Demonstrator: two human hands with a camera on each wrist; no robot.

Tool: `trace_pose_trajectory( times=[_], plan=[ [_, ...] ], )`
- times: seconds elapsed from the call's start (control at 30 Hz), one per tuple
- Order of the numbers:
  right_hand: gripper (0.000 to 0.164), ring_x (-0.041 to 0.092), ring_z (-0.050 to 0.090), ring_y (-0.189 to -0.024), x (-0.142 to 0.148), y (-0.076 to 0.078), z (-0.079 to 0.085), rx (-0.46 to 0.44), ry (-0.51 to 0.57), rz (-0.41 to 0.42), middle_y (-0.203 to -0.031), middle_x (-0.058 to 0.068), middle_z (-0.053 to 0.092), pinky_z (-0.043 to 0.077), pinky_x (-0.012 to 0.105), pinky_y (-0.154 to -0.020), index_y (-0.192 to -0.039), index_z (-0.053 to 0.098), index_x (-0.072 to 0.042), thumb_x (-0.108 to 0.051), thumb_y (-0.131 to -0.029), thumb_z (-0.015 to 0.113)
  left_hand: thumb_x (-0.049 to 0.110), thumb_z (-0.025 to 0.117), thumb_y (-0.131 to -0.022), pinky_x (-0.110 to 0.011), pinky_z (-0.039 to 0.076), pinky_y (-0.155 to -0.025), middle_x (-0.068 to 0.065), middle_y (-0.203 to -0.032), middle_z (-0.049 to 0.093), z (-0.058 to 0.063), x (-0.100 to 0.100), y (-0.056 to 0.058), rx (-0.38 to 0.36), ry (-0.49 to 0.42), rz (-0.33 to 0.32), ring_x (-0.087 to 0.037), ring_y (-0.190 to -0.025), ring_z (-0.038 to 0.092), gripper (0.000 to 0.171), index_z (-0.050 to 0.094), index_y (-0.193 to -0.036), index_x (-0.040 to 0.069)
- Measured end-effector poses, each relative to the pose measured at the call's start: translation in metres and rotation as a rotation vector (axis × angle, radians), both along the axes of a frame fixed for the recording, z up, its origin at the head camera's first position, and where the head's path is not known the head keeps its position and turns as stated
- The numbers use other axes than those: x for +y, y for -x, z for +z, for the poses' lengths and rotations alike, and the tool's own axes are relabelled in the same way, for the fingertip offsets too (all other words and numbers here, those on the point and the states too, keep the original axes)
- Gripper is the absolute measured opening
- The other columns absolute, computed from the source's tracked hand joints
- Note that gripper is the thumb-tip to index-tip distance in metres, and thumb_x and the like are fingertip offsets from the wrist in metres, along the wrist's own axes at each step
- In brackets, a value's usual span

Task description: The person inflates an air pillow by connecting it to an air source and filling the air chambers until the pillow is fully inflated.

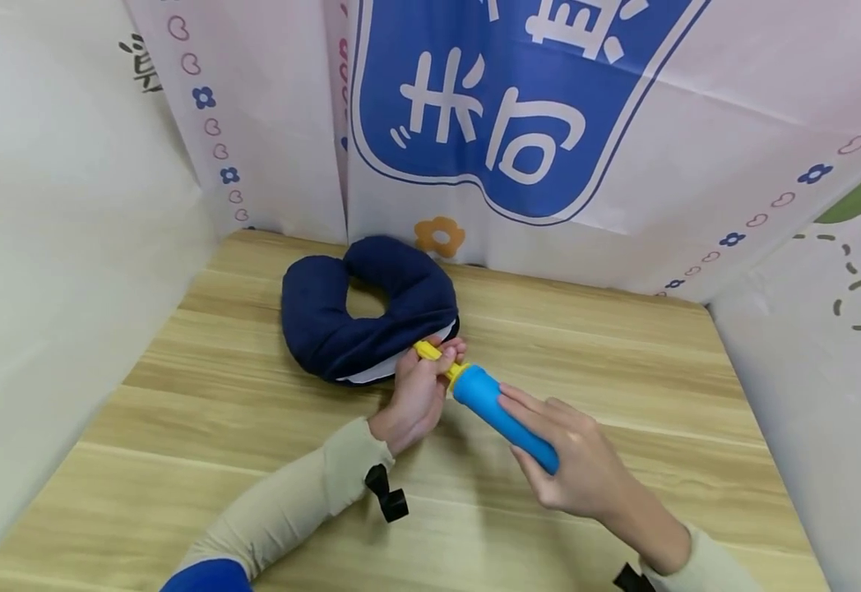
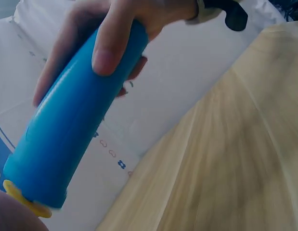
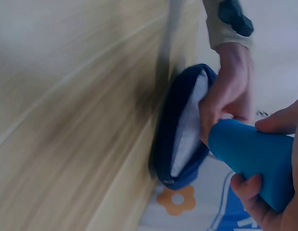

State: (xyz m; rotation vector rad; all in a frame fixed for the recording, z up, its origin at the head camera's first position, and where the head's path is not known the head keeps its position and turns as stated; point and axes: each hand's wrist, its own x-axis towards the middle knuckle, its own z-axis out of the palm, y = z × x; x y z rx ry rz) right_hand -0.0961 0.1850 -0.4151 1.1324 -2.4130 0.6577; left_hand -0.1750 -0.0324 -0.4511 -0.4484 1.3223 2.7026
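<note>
A navy U-shaped neck pillow [image 1: 312,308] lies on the table, with a white inner part [image 1: 371,374] showing through the opening in its near side. Against that opening, my left hand [image 1: 418,399] pinches the yellow end [image 1: 427,350] of a blue hand pump [image 1: 485,395]. My right hand [image 1: 578,452] is wrapped round the pump's blue barrel. In the left wrist view the right thumb lies along the barrel [image 2: 71,125]. The right wrist view shows the left hand [image 3: 233,89] close to the pillow's white part [image 3: 192,125]; where the pump's tip meets the pillow is hidden.
The wood-grain table [image 1: 622,362] extends around the pillow and both arms. White cloth walls stand at the left and right, and a printed cloth [image 1: 467,107] with a blue emblem hangs behind. Black camera mounts [image 1: 387,493] sit on both wrists.
</note>
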Motion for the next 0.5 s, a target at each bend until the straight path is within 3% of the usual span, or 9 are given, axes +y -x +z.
trace_pose_trajectory(
  times=[0.1,0.23,0.37,0.43,0.5],
  plan=[
    [0.052,0.017,0.073,-0.097,0.002,0.002,-0.003,-0.010,0.000,0.026,-0.145,0.012,0.067,0.062,0.038,-0.075,-0.144,0.065,-0.005,-0.021,-0.095,0.074,-0.004,0.053,-0.106,-0.024,0.056,-0.099,-0.014,-0.129,0.067,0.000,-0.001,0.002,0.009,0.008,-0.021,-0.019,-0.113,0.067,0.039,0.038,-0.141,-0.004],
    [0.051,0.016,0.073,-0.107,0.024,-0.013,0.005,-0.054,-0.031,-0.005,-0.151,0.007,0.064,0.064,0.041,-0.083,-0.147,0.063,-0.010,-0.039,-0.106,0.060,-0.005,0.054,-0.105,-0.032,0.053,-0.108,-0.009,-0.121,0.069,0.002,-0.004,0.008,0.005,-0.010,-0.034,-0.017,-0.109,0.068,0.034,0.040,-0.136,0.001],
    [0.053,0.019,0.072,-0.119,0.047,-0.029,0.018,-0.045,-0.030,0.001,-0.149,0.006,0.065,0.057,0.025,-0.104,-0.145,0.064,-0.009,-0.046,-0.108,0.052,-0.008,0.054,-0.104,-0.037,0.051,-0.113,-0.007,-0.118,0.068,0.004,-0.007,0.014,-0.012,-0.031,-0.020,-0.015,-0.105,0.068,0.037,0.040,-0.138,0.000],
    [0.052,0.016,0.070,-0.122,0.057,-0.035,0.024,-0.032,-0.017,0.018,-0.147,0.008,0.066,0.046,0.013,-0.110,-0.143,0.066,-0.007,-0.044,-0.108,0.053,-0.008,0.054,-0.104,-0.034,0.052,-0.111,-0.007,-0.118,0.068,0.004,-0.007,0.015,-0.022,-0.033,-0.021,-0.015,-0.106,0.068,0.042,0.038,-0.142,-0.003],
    [0.050,0.015,0.069,-0.125,0.063,-0.039,0.028,-0.022,0.003,0.026,-0.145,0.009,0.068,0.041,0.010,-0.113,-0.141,0.067,-0.005,-0.041,-0.107,0.057,-0.008,0.054,-0.104,-0.032,0.052,-0.109,-0.006,-0.118,0.068,0.003,-0.006,0.016,-0.028,-0.042,-0.032,-0.014,-0.105,0.068,0.044,0.037,-0.144,-0.004]
  ],
)
